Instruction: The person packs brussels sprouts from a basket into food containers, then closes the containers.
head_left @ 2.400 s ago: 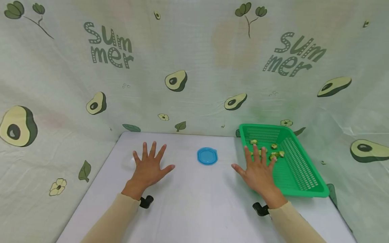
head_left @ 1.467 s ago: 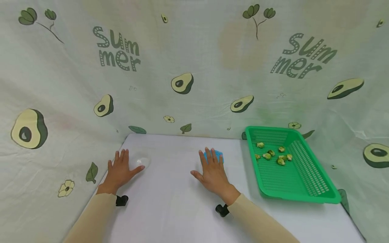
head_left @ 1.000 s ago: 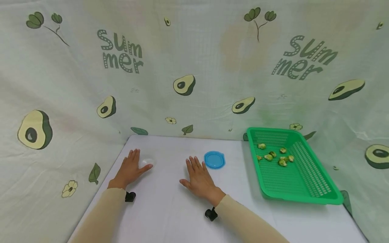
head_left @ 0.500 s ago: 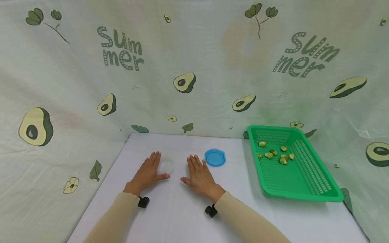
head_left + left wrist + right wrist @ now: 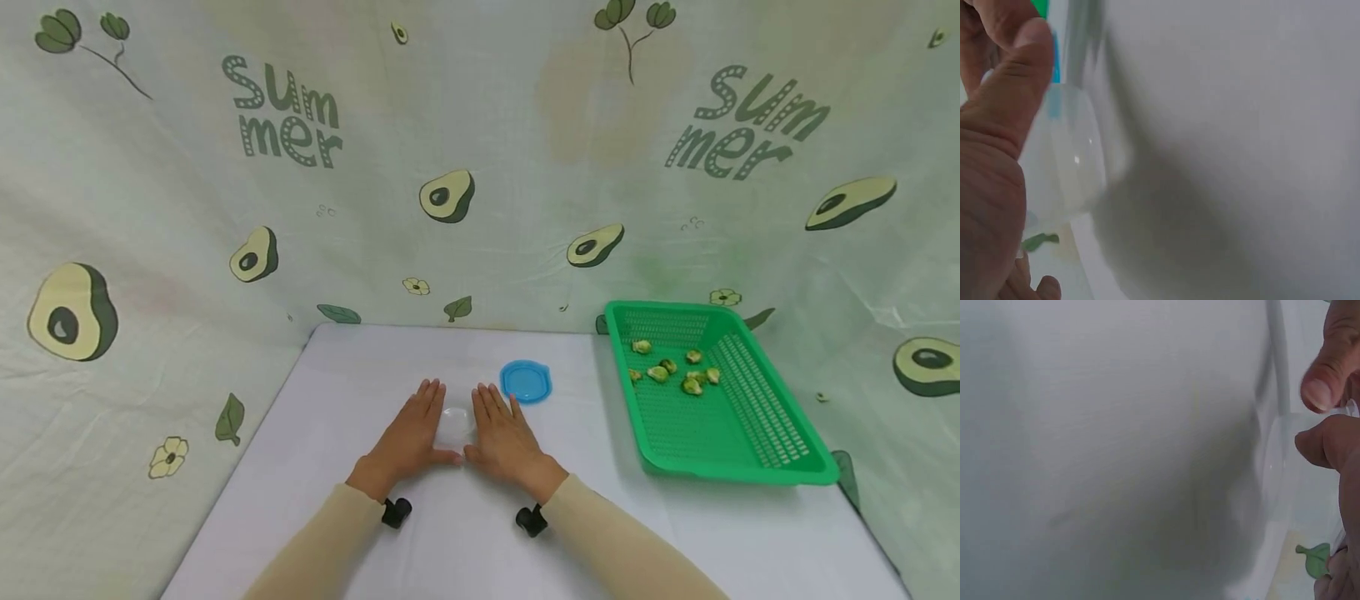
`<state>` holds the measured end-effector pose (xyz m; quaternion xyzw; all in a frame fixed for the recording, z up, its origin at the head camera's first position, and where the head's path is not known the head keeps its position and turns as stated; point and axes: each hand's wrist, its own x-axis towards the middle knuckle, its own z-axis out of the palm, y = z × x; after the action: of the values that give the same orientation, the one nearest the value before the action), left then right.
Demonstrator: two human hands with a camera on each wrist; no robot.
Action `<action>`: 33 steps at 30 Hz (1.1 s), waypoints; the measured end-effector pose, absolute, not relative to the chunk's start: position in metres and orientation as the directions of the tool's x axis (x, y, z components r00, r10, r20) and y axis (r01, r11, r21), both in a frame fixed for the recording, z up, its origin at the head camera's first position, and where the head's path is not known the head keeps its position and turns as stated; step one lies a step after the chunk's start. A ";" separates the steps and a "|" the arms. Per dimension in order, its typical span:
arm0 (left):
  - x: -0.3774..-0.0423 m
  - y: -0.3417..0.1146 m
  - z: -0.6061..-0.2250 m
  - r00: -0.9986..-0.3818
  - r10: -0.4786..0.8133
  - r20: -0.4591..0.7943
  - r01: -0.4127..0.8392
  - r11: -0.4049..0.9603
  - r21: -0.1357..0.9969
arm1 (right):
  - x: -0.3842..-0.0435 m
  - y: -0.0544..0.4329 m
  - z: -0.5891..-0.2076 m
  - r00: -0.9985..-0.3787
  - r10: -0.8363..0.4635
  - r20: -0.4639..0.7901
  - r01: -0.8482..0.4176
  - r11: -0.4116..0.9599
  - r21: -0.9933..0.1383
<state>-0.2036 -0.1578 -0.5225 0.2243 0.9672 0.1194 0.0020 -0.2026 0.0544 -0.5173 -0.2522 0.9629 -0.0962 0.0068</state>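
Observation:
A small clear plastic container [image 5: 454, 427] stands on the white table between both hands. My left hand [image 5: 407, 433] lies along its left side, fingers straight and close together, thumb pointing right across the near side. On the right side my right hand [image 5: 510, 437] mirrors it, with straight fingers and its thumb tip close to the left thumb. The left wrist view shows the see-through wall of the container [image 5: 1069, 156] beyond the thumb. A round blue lid [image 5: 527, 382] with a small tab lies just beyond the right fingertips.
A green perforated basket [image 5: 738, 454] stands at the right of the table [image 5: 465, 550]. Several Brussels sprouts [image 5: 658, 373] lie inside it, toward the back. A cloth [image 5: 517, 175] printed with avocados hangs behind the table and at its sides.
The left hand has gone right from the table's left side, and the container has shifted to the middle beside it. The right hand has come left from the basket to the container.

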 end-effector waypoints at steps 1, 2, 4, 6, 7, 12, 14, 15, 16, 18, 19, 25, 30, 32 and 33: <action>-0.202 -0.153 -0.523 -0.901 0.432 0.050 0.431 0.873 0.229 | -0.201 0.057 -0.517 -0.876 -0.481 0.035 -0.478 0.856 -0.195; -0.200 -0.149 -0.523 -0.901 0.430 0.052 0.430 0.873 0.231 | -0.199 0.060 -0.518 -0.879 -0.475 0.036 -0.471 0.858 -0.206; -0.197 -0.140 -0.524 -0.900 0.432 0.058 0.434 0.872 0.226 | -0.195 0.068 -0.518 -0.886 -0.462 0.040 -0.459 0.861 -0.218; -0.194 -0.130 -0.524 -0.896 0.438 0.072 0.442 0.866 0.234 | -0.191 0.076 -0.518 -0.891 -0.451 0.048 -0.449 0.864 -0.226; -0.193 -0.126 -0.524 -0.894 0.440 0.082 0.446 0.862 0.239 | -0.188 0.079 -0.518 -0.893 -0.446 0.054 -0.446 0.864 -0.233; -0.187 -0.109 -0.522 -0.942 0.330 0.066 0.331 0.871 0.364 | -0.177 0.090 -0.520 -0.894 -0.440 0.088 -0.448 0.865 -0.226; -0.185 -0.104 -0.523 -0.965 0.261 0.040 0.253 0.870 0.424 | -0.173 0.091 -0.520 -0.890 -0.446 0.096 -0.456 0.862 -0.221; -0.184 -0.102 -0.523 -0.972 0.235 0.030 0.223 0.867 0.445 | -0.171 0.091 -0.519 -0.888 -0.449 0.098 -0.460 0.861 -0.219; -0.183 -0.100 -0.522 -0.975 0.219 0.023 0.205 0.865 0.459 | -0.170 0.092 -0.519 -0.888 -0.449 0.098 -0.459 0.860 -0.223; -0.181 -0.095 -0.522 -0.976 0.216 0.016 0.198 0.861 0.469 | -0.165 0.096 -0.518 -0.893 -0.440 0.091 -0.449 0.862 -0.234; -0.180 -0.094 -0.522 -0.974 0.227 0.010 0.206 0.863 0.461 | -0.163 0.098 -0.517 -0.898 -0.432 0.085 -0.439 0.866 -0.238; -0.169 -0.085 -0.524 -0.942 0.335 0.021 0.312 0.852 0.421 | -0.148 0.118 -0.518 -0.915 -0.393 0.090 -0.402 0.880 -0.253; -0.165 -0.082 -0.527 -0.921 0.389 0.035 0.367 0.831 0.417 | -0.137 0.131 -0.520 -0.910 -0.399 0.115 -0.415 0.878 -0.238; -0.164 -0.083 -0.529 -0.914 0.405 0.019 0.373 0.822 0.430 | -0.135 0.134 -0.522 -0.912 -0.396 0.111 -0.411 0.877 -0.250; -0.164 -0.085 -0.531 -0.910 0.414 0.012 0.376 0.814 0.442 | -0.134 0.135 -0.523 -0.912 -0.395 0.106 -0.409 0.876 -0.256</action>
<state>-0.1644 -0.0846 -0.5307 0.2077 0.9515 0.2230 0.0425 -0.1337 0.1347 -0.5227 -0.2078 0.9681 -0.1376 -0.0251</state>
